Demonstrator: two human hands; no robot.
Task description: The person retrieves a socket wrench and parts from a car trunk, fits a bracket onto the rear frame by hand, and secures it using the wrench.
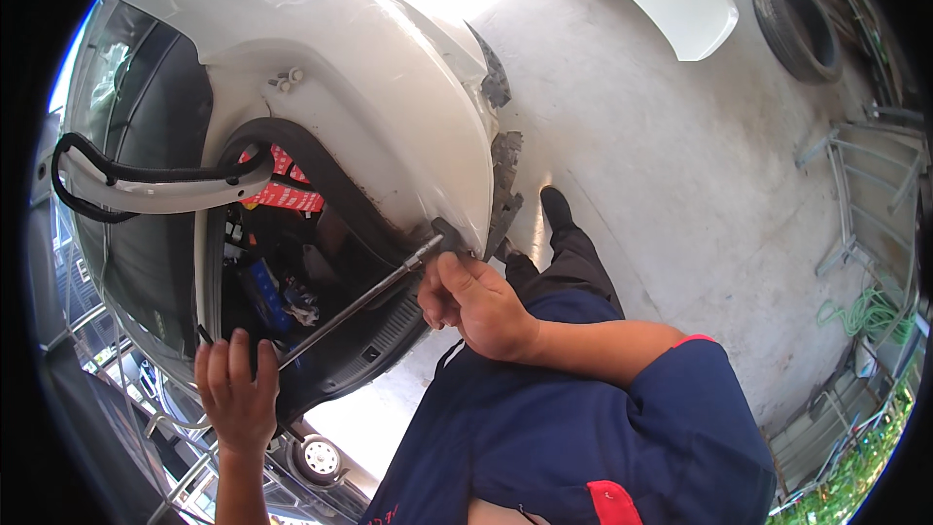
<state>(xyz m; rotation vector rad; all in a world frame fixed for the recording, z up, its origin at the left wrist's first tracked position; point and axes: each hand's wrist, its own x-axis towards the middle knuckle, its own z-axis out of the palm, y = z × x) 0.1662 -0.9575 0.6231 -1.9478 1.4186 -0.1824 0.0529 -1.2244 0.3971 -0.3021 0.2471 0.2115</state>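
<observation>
Both hands work a long, thin silver metal extension bar (355,306) at the rear corner of a white car body (389,87). On the left, the left hand (236,394) is raised with its fingers closed loosely about the bar's lower end. From there the bar slants up and to the right, across the dark open boot (292,282) holding red and blue items. Its upper tip meets the right hand (476,301), which closes around that end against the car's lower edge. Farther right, a black tyre (797,24) lies on the grey concrete floor (680,185).
</observation>
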